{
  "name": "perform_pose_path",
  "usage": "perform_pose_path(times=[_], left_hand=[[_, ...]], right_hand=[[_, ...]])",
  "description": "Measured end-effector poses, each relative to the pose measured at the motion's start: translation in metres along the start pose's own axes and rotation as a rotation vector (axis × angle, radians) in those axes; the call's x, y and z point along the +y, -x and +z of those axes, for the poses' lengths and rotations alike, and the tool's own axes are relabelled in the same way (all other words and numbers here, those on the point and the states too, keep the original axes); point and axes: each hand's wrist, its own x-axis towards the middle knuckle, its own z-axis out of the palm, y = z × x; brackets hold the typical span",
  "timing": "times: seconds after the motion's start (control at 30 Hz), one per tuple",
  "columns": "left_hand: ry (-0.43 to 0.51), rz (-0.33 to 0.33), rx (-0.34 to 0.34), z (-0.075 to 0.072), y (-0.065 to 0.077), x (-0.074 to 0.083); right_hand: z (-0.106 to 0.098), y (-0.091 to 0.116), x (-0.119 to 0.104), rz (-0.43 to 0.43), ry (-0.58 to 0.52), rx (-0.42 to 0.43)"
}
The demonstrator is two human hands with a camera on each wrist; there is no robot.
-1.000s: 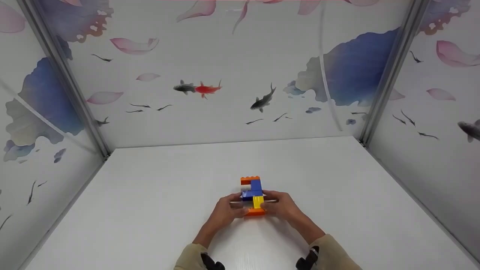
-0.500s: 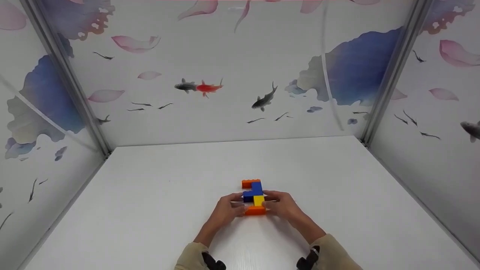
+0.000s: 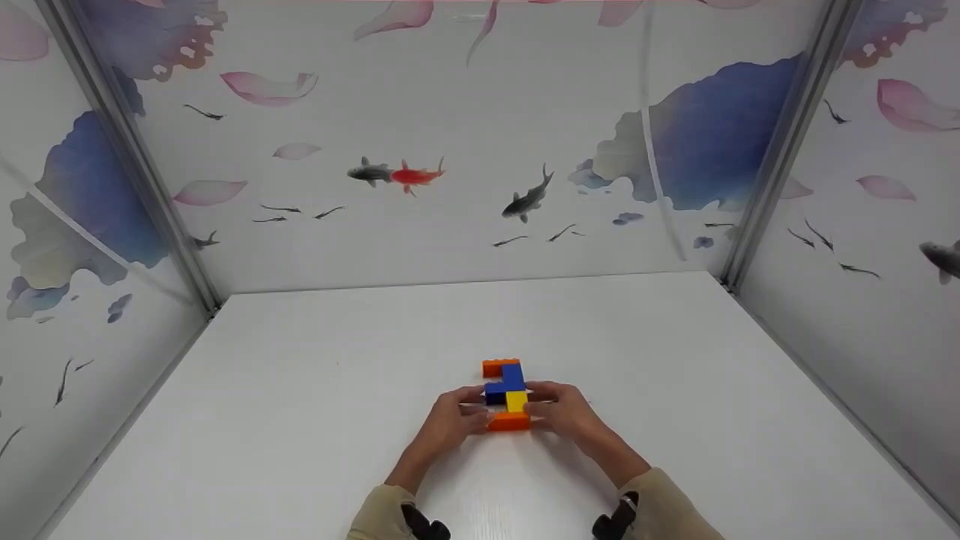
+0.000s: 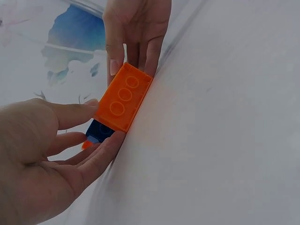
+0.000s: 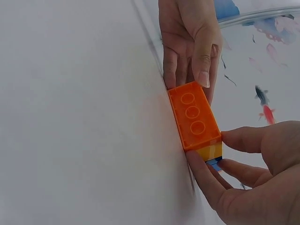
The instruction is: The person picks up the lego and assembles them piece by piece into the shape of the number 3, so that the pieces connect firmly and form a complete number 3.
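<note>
A joined set of toy building bricks stands between both hands on the white table. Its near end is an orange brick, whose hollow underside with three rings faces the wrist cameras. Behind it come a yellow brick, blue bricks and a second orange brick at the far end. My left hand grips the set from the left, thumb at the near orange brick. From the right my right hand holds it, thumb by the yellow and orange bricks. Fingers hide parts of both sides.
The white table stretches around the hands. A back wall printed with fish and petals rises behind it, with side walls left and right and metal corner posts.
The far end of the brick set has tipped down slightly since a second ago, and the near orange brick shows more of its face. Both hands keep their hold in nearly the same place.
</note>
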Motion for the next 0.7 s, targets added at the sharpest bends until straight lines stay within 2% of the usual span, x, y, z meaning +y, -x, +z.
perform_pose_path(times=[0.23,0.5,0.7], left_hand=[[-0.023,0.007,0.004,-0.0027,0.0010,-0.0004],[-0.054,-0.013,0.014,-0.0032,0.0016,-0.0007],[-0.022,-0.030,-0.022,-0.0074,0.0018,0.0046]], right_hand=[[0.0022,0.0002,-0.0008,0.009,-0.012,-0.006],[0.0010,0.0021,-0.0011,0.003,0.002,-0.022],[-0.0026,0.0025,-0.0036,0.025,-0.004,-0.024]])
